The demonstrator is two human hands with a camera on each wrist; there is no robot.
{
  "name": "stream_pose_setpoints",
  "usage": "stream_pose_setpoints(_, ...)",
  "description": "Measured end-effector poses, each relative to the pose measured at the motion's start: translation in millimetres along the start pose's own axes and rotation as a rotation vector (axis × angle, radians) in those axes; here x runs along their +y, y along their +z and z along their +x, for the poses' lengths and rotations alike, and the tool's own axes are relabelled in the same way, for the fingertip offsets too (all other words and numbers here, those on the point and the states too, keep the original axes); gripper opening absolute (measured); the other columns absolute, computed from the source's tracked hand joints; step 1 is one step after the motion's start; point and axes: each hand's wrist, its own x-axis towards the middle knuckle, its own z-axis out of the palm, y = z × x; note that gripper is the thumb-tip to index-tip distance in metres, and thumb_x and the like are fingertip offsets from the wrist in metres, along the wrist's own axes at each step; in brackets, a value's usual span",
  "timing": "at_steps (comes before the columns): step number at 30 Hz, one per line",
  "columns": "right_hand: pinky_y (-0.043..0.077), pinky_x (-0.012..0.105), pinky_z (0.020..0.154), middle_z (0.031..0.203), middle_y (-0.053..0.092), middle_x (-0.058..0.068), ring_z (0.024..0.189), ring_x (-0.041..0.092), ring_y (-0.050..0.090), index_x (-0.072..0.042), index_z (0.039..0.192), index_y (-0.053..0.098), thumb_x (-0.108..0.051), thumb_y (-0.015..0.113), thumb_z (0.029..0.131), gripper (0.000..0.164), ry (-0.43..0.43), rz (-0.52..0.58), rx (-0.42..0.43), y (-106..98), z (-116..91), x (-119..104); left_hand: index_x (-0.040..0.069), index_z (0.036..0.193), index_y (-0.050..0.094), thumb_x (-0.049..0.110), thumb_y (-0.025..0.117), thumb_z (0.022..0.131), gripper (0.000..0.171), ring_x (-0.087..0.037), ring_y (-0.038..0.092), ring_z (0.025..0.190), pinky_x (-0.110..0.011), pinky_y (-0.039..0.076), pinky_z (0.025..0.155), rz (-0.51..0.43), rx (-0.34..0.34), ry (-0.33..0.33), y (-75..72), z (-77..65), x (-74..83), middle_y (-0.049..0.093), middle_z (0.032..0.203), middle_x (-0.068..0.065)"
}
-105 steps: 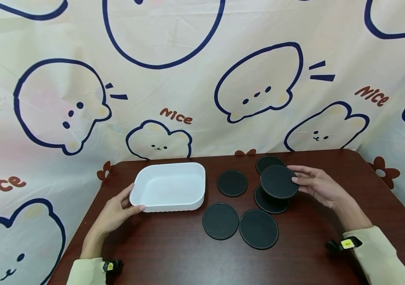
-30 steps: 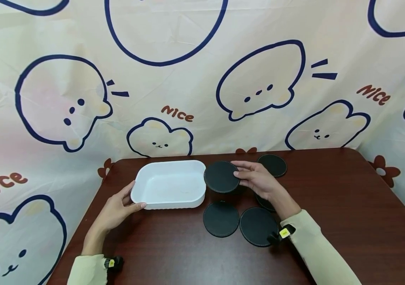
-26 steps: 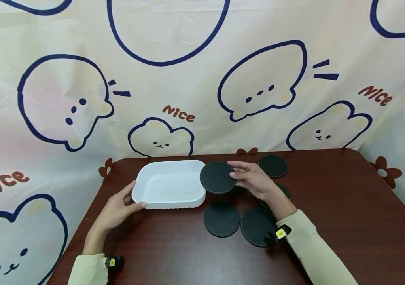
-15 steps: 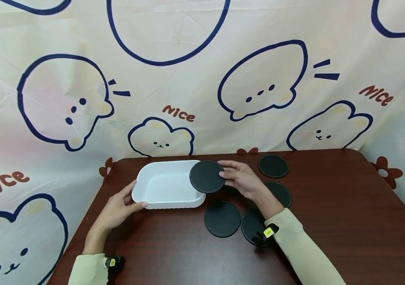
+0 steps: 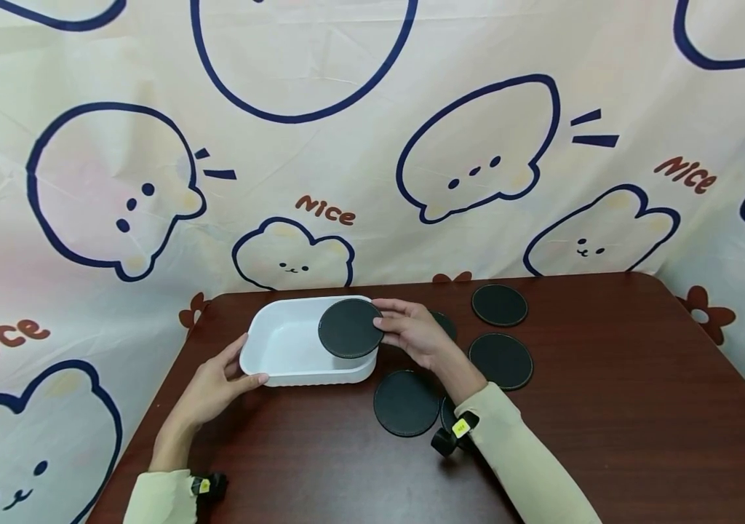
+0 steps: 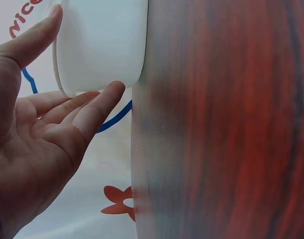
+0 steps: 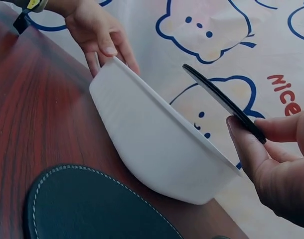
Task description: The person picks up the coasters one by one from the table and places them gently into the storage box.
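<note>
In the head view my left hand (image 5: 215, 386) holds the left end of a white plastic tray (image 5: 287, 342), thumb at the near corner and fingers along the outer wall. The left wrist view shows its fingertips against the tray's end (image 6: 102, 50). My right hand (image 5: 415, 335) pinches a round black coaster (image 5: 349, 329) by its right edge, over the right part of the tray. In the right wrist view that coaster (image 7: 222, 99) is seen edge-on, tilted above the tray rim (image 7: 162, 99), between thumb and fingers. The visible tray floor holds nothing.
More black stitched coasters lie on the brown table (image 5: 608, 378) right of the tray: a far one (image 5: 500, 305), one before it (image 5: 500, 361) and a near one (image 5: 407, 404). Two others are partly hidden by my right arm. A cartoon-printed cloth (image 5: 372, 175) hangs behind the table.
My right hand has carried the coaster leftward from above the right-hand coasters to over the tray. A coaster it covered is visible again. The left hand stays at the tray's left end.
</note>
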Motion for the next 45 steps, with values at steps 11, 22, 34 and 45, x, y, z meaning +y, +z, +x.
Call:
stream_pose_setpoints(11, 0.062, 0.022, 0.083, 0.148, 0.063, 0.021, 0.099, 0.006, 0.074, -0.005, 0.157, 0.053, 0.001, 0.06, 0.107, 0.051, -0.013, -0.014, 0.0, 16.1, 7.6, 6.2, 0.003, 0.171, 0.021, 0.037, 0.084, 0.095, 0.104, -0.046, 0.06, 0.141, -0.05, 0.058, 0.104, 0.009, -0.001, 0.003, -0.4, 0.9, -0.1, 0.041, 0.167, -0.031)
stream_pose_setpoints(22, 0.061, 0.019, 0.073, 0.141, 0.068, 0.021, 0.088, 0.005, 0.074, -0.006, 0.154, 0.057, 0.002, 0.063, 0.105, 0.05, -0.003, -0.052, -0.006, 30.9, 16.6, 12.6, 0.004, 0.171, 0.021, 0.038, 0.084, 0.095, 0.105, -0.045, 0.061, 0.141, -0.047, 0.06, 0.103, 0.0, 0.002, 0.004, 0.1, 1.1, -2.3, 0.042, 0.166, -0.031)
stream_pose_setpoints(34, 0.062, 0.022, 0.076, 0.139, 0.07, 0.021, 0.092, 0.009, 0.074, -0.008, 0.151, 0.061, -0.001, 0.067, 0.104, 0.048, -0.005, -0.128, 0.029, 38.5, 16.3, 11.0, 0.004, 0.171, 0.022, 0.038, 0.084, 0.095, 0.104, -0.045, 0.059, 0.142, -0.05, 0.057, 0.105, 0.003, 0.004, 0.005, -0.7, 2.0, -0.8, 0.041, 0.167, -0.03)
stream_pose_setpoints(45, 0.062, 0.023, 0.078, 0.141, 0.07, 0.02, 0.097, 0.012, 0.074, -0.009, 0.151, 0.062, -0.002, 0.066, 0.105, 0.047, -0.005, -0.156, 0.039, 38.6, 19.7, 10.1, 0.004, 0.171, 0.021, 0.038, 0.084, 0.095, 0.104, -0.044, 0.06, 0.141, -0.049, 0.058, 0.104, 0.004, 0.001, 0.003, -0.5, 1.2, -1.6, 0.041, 0.167, -0.03)
